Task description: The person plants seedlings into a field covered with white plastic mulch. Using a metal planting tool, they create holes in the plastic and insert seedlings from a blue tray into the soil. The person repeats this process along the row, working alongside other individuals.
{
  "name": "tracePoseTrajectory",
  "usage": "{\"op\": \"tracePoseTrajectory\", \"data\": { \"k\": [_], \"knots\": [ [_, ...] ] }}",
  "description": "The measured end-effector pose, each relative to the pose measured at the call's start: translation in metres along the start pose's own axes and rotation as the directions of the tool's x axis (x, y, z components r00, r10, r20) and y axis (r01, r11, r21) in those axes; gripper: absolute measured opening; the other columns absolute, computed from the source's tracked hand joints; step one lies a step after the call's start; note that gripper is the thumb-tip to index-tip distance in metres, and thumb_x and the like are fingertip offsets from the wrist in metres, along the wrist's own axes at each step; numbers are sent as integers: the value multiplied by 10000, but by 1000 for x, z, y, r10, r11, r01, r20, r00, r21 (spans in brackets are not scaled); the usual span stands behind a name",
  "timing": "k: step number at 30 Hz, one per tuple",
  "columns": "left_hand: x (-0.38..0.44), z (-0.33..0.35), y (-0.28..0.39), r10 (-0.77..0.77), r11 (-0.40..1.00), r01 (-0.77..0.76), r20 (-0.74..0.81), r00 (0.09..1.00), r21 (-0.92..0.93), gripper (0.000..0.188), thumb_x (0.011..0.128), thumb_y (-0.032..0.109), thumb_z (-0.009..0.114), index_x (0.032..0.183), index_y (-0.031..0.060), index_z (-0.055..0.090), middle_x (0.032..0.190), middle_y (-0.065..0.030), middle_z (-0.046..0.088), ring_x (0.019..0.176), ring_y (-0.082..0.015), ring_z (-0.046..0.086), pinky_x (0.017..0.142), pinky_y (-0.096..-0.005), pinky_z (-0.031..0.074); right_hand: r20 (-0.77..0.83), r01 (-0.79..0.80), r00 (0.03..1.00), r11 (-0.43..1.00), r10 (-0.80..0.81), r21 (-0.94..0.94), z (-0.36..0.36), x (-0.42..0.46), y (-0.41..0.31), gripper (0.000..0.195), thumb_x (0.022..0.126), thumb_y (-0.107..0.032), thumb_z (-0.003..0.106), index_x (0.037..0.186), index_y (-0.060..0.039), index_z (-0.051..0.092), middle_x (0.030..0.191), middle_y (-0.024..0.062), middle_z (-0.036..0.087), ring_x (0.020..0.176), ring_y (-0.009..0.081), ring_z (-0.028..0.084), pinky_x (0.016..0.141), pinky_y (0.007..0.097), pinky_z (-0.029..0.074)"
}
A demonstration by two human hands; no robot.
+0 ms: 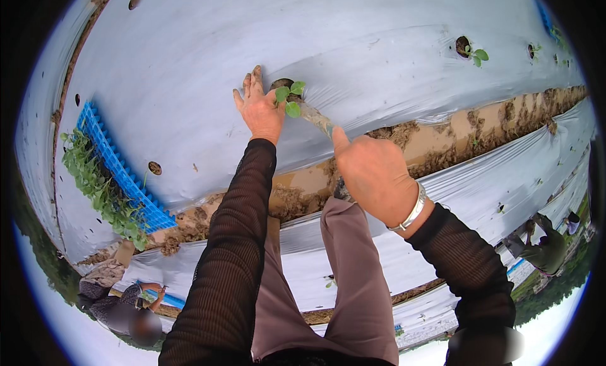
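Observation:
My left hand [259, 114] lies at the left edge of a planting hole [282, 83] in the silvery plastic mulch film [360, 58]. Several of its muddy fingers are spread over the film. A leafy green seedling [293, 110] stands at the hole, right against the thumb side of this hand. Its leaves hide whether the thumb and index finger grip it. My right hand [374, 176] is closed around the handle of a mud-covered hand tool [315, 118]. The tool slants up and left to the hole, where its tip is hidden.
A blue plastic seedling tray [128, 176] full of seedlings sits at the left. A muddy, waterlogged furrow [454, 138] runs beside the bed. Another seedling [479, 57] lies by a hole at the upper right. One person [118, 309] is at lower left, another [544, 247] at right.

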State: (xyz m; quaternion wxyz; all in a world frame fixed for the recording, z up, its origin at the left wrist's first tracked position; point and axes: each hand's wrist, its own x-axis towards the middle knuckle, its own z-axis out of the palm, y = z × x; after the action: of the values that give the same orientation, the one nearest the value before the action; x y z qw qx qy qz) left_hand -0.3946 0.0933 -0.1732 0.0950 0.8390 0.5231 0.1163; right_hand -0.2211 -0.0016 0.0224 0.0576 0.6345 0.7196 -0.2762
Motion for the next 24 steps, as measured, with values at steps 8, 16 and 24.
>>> {"op": "tracePoseTrajectory", "data": {
  "k": [8,16,24],
  "knots": [
    [7,20,-13,-37,999,40,72,997,-36,178,633,188,753,803,174,705,1383,-67,412,1259,-341,349,984,-525,262,-38,-76,996,996,78,47,-1,-13,16,508,693,-14,576,1200,-34,556,642,77,544,557,236,564,469,330,443],
    [5,14,-11,-38,998,30,182,982,46,213,584,166,781,769,250,715,1421,-48,332,1310,-338,273,1057,-582,179,43,-198,980,979,196,51,-25,-31,15,487,726,-63,605,1210,-84,555,663,93,549,571,253,578,464,337,442],
    [7,21,-18,2,998,-17,264,964,54,177,595,190,779,750,245,712,1469,-81,237,1337,-350,217,1059,-586,170,265,-466,800,281,539,839,24,-65,-37,453,828,-48,527,1279,-40,485,978,210,627,881,294,624,763,291,470]
  ]
}}
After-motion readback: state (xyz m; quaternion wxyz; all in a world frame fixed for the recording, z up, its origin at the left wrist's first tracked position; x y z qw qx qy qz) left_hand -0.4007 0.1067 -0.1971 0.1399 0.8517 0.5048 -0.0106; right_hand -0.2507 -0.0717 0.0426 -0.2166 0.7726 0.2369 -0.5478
